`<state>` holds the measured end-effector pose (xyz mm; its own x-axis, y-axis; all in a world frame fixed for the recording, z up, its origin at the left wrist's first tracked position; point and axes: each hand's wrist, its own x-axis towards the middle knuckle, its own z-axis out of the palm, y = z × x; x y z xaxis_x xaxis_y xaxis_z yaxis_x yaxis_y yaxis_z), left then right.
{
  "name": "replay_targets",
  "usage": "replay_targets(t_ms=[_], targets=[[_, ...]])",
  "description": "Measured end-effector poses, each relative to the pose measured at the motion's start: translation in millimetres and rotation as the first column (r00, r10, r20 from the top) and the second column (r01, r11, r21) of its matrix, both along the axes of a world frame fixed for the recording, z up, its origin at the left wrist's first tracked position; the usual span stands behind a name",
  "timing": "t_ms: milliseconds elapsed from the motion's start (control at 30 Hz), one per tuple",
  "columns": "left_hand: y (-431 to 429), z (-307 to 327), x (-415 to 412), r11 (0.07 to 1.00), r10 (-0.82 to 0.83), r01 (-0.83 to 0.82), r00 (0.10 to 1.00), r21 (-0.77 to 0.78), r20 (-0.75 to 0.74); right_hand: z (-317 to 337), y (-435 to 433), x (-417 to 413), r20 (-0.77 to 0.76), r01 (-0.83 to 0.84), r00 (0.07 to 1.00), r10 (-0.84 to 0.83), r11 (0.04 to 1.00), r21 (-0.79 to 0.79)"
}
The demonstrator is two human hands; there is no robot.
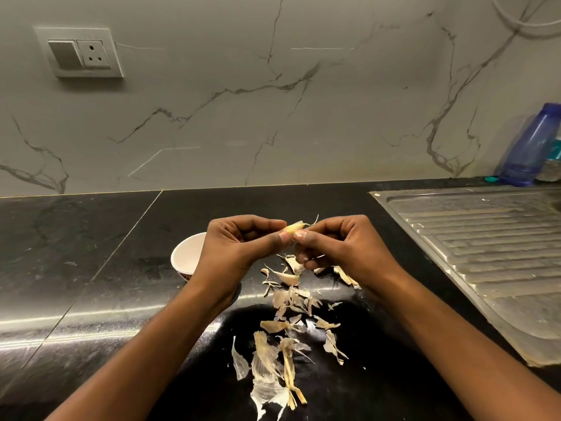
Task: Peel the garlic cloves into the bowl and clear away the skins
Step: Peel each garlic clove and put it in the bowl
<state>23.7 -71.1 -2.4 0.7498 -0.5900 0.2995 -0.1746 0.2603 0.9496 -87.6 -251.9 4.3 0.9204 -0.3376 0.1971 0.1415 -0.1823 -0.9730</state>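
Both hands (239, 241) (343, 247) pinch one garlic clove (294, 228) between fingertips

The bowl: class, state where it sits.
Head view, left of centre: the bowl sits on the black counter, partly hidden behind the left hand, left of the skins.

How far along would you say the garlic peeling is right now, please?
Loose skins litter the counter, so several cloves look peeled. Both the left hand and right hand pinch a part-peeled clove. One unpeeled clove lies among the skins, nothing is cleared, and the bowl is mostly hidden.
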Motion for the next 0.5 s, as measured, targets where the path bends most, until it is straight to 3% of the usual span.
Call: replay_targets(t_ms=[200,500], targets=[[0.5,-1.7,-0.3,0.998,-0.009,0.002,0.995,0.069,0.102,-1.3,-2.5,0.1,0.003,0.014,1.0,-0.015,0.999,0.036],[0.0,-3.1,1.1,0.998,-0.023,0.017,0.995,0.065,0.093,-3.1,-0.9,0.6,0.029,-0.028,0.999,0.027,0.999,0.042]])
